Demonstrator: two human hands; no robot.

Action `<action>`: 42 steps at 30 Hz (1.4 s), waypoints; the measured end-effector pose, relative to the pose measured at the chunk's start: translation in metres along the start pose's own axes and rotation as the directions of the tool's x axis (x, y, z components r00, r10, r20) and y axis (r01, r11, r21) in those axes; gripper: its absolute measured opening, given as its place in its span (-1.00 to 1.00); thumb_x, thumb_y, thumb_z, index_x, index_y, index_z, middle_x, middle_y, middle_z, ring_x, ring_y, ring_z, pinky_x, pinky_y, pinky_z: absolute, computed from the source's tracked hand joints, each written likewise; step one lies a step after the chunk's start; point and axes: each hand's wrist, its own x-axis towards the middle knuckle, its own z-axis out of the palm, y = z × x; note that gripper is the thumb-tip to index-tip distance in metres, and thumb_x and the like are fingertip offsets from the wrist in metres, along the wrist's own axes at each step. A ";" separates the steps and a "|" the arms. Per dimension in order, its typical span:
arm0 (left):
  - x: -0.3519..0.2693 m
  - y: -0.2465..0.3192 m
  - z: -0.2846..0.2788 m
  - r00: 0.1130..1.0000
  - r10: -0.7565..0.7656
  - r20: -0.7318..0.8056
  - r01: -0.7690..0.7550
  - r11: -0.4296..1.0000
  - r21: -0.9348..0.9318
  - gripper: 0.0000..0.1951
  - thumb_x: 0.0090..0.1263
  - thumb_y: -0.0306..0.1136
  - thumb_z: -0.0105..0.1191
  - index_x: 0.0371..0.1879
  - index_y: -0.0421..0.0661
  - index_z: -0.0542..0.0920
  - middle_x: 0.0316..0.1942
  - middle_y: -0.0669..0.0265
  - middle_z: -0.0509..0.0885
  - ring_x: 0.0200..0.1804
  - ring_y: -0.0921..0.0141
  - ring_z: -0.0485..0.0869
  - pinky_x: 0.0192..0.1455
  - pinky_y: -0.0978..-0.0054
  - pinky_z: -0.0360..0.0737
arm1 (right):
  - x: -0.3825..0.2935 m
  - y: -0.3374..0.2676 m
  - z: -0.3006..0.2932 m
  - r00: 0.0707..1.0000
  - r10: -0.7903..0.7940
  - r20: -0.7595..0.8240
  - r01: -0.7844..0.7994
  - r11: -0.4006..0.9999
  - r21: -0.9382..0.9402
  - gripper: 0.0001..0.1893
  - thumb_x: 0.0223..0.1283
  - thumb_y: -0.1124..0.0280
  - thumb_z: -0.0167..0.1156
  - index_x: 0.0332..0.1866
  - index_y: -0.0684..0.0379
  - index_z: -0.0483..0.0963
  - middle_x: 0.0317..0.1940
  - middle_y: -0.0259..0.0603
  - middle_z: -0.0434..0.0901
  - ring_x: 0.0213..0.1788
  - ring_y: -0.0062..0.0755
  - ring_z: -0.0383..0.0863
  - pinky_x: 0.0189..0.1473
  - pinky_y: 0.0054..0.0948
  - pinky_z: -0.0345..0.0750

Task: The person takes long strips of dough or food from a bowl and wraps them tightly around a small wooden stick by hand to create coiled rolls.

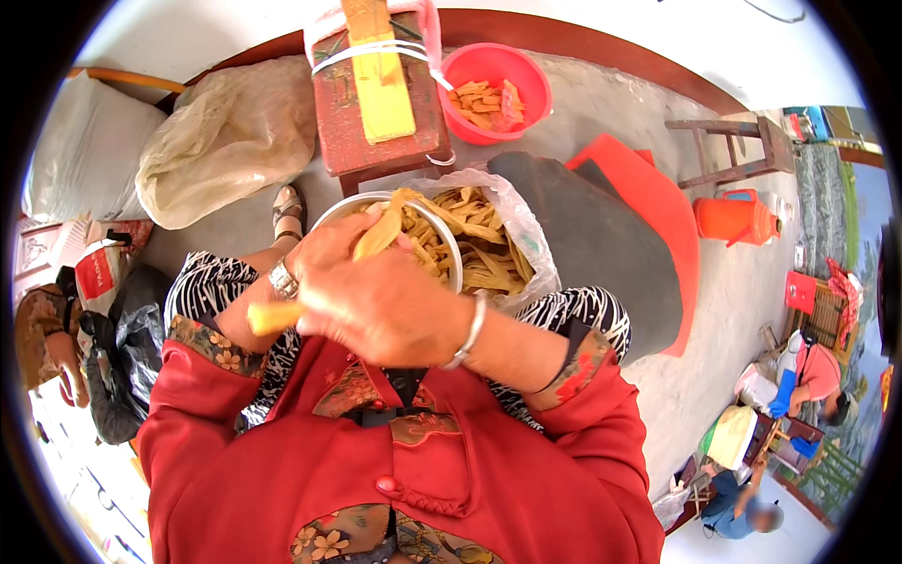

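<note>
My left hand [331, 243], with a watch at its wrist, grips a limp yellow-brown vegetable strip [384, 233] above a metal basin [456, 257]. Crossing in front of it is my right hand [380, 303], blurred and closed around a short yellow handle-like piece [273, 318]. Whatever that piece joins is hidden by the fingers. More vegetable strips [428, 257] fill the basin between my knees. Touching its right side, an open clear plastic bag [542, 261] holds a heap of similar long strips [493, 271].
Ahead stands a red wooden stool [338, 134] with a yellow board [380, 106] tied on. Beside it, a pink basin [539, 92] contains cut pieces. A plastic sack [225, 134] lies left; a dark mat [599, 247] and orange thermos [733, 217] are right. Two people [821, 370] sit far right.
</note>
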 end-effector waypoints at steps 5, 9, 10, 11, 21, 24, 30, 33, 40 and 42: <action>0.002 0.035 -0.012 0.783 -0.526 0.334 0.622 0.635 -0.458 -0.65 0.51 -0.14 -0.17 -0.17 -0.21 0.53 -0.44 0.34 0.61 -0.44 0.51 0.55 -0.35 0.56 0.51 | -0.022 -0.007 0.028 0.973 0.047 0.225 -0.096 0.971 0.217 -0.74 0.25 0.20 0.12 -0.36 0.18 0.37 -0.49 -0.17 0.48 -0.40 -0.08 0.53 -0.40 -0.19 0.41; -0.002 0.047 -0.012 0.939 -0.338 -0.067 0.328 0.815 0.478 -0.71 0.49 -0.20 -0.11 -0.20 -0.20 0.56 -0.41 0.44 0.61 -0.38 0.62 0.54 -0.37 0.66 0.47 | -0.017 0.019 0.002 0.870 0.158 -0.468 -0.101 0.984 0.145 -0.79 0.38 0.36 -0.02 -0.16 0.29 0.47 -0.35 -0.22 0.57 -0.40 -0.45 0.56 -0.33 -0.48 0.50; 0.000 0.070 0.023 0.876 -0.482 -0.029 0.483 0.872 0.077 -0.76 0.47 -0.24 -0.06 -0.23 -0.18 0.57 -0.39 0.47 0.59 -0.34 0.67 0.52 -0.37 0.69 0.44 | -0.017 0.028 -0.008 0.809 0.365 -0.461 -0.245 0.922 0.300 -0.76 0.42 0.35 -0.05 -0.13 0.33 0.46 -0.33 -0.25 0.59 -0.43 -0.62 0.54 -0.35 -0.58 0.50; -0.002 0.073 0.031 0.888 -0.458 -0.035 0.458 0.878 0.137 -0.75 0.47 -0.25 -0.05 -0.25 -0.19 0.57 -0.40 0.48 0.58 -0.37 0.68 0.47 -0.37 0.66 0.41 | -0.015 0.043 -0.009 0.778 0.376 -0.503 -0.287 0.926 0.248 -0.75 0.44 0.32 -0.06 -0.14 0.31 0.44 -0.37 -0.26 0.57 -0.45 -0.63 0.53 -0.38 -0.61 0.50; 0.005 0.076 0.034 0.850 0.447 0.280 -0.340 0.058 0.939 -0.81 0.13 -0.33 0.23 -0.39 -0.14 0.53 -0.20 0.20 0.57 -0.24 0.17 0.61 -0.27 0.32 0.53 | -0.017 0.067 -0.012 0.794 0.597 -0.115 -0.454 0.708 0.542 -0.55 0.38 0.15 -0.04 -0.52 0.33 0.42 -0.64 -0.23 0.28 -0.56 -0.47 0.24 -0.46 -0.44 0.28; 0.000 0.067 0.029 0.900 0.380 0.215 -0.295 0.165 0.941 -0.81 0.23 -0.33 0.18 -0.34 -0.17 0.51 -0.31 0.27 0.60 -0.29 0.30 0.62 -0.24 0.40 0.54 | -0.019 0.070 -0.015 0.834 0.544 -0.086 -0.433 0.744 0.509 -0.55 0.37 0.09 -0.03 -0.44 0.32 0.45 -0.60 -0.21 0.38 -0.53 -0.38 0.35 -0.42 -0.43 0.34; 0.005 0.064 0.024 0.991 -0.016 -0.134 0.047 0.972 0.228 -0.90 0.41 -0.37 0.07 -0.25 -0.10 0.48 -0.50 0.53 0.52 -0.48 0.68 0.42 -0.44 0.73 0.34 | -0.021 0.058 -0.027 0.894 0.422 -0.149 -0.372 0.886 0.276 -0.66 0.39 0.10 -0.04 -0.12 0.22 0.36 -0.45 -0.12 0.55 -0.40 -0.24 0.56 -0.35 -0.37 0.46; 0.007 0.060 0.026 0.992 -0.091 -0.088 0.075 0.982 -0.171 -0.82 0.40 -0.40 0.07 -0.08 -0.12 0.47 -0.42 0.47 0.56 -0.45 0.69 0.43 -0.44 0.79 0.32 | -0.023 0.054 -0.029 0.894 0.421 -0.155 -0.369 0.886 0.280 -0.71 0.40 0.16 -0.04 -0.19 0.21 0.38 -0.48 -0.06 0.55 -0.40 -0.06 0.58 -0.36 -0.31 0.45; 0.002 0.079 0.056 0.994 -0.101 -0.047 0.101 0.995 -0.004 -0.50 0.29 -0.45 0.19 0.21 -0.17 0.37 -0.14 0.35 0.60 -0.17 0.48 0.56 0.03 0.50 0.50 | -0.031 0.056 -0.037 0.882 0.465 -0.082 -0.342 0.750 0.566 -0.56 0.44 0.02 -0.14 -0.27 0.22 0.43 -0.63 -0.43 0.39 -0.69 -0.73 0.31 -0.67 -0.66 0.24; 0.005 0.070 0.048 0.993 0.108 0.040 -0.114 0.872 0.476 -0.44 0.25 -0.41 0.22 0.25 -0.16 0.35 -0.16 0.31 0.57 -0.13 0.45 0.54 0.02 0.46 0.49 | -0.034 0.061 -0.036 0.892 0.449 -0.054 -0.351 0.763 0.544 -0.56 0.44 0.02 -0.13 -0.26 0.23 0.44 -0.64 -0.41 0.38 -0.70 -0.73 0.31 -0.68 -0.66 0.22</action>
